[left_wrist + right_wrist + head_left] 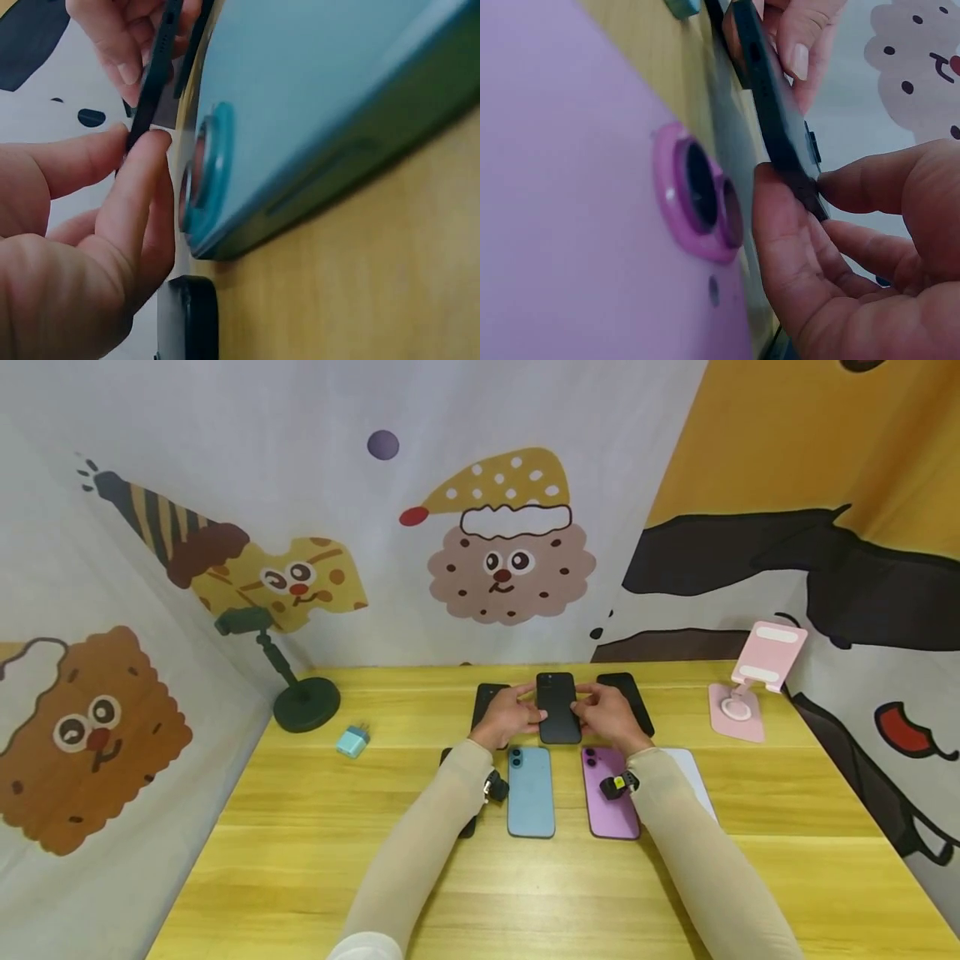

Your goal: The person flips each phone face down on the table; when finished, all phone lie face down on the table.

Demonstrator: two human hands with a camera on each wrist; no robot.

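Both hands hold a black phone [557, 708] between them at the back middle of the table, its camera side facing up. My left hand [508, 718] pinches its left edge, and my right hand [606, 717] pinches the opposite edge. In both wrist views the phone [769, 105] appears edge-on between thumbs and fingers, raised off the wood. Dark phones lie beside each hand, one on the left [485, 697] and one on the right [636, 700]. Nearer the front are a light blue phone [531, 797] and a purple phone [609, 817].
A white phone [692, 775] and another dark phone [468, 829] are partly covered by the forearms. Far left stand a dark green stand [306, 703] and a light blue charger plug [351, 742]. A pink phone stand [738, 714] is at the right. Printed cloth [337, 460] hangs behind the table.
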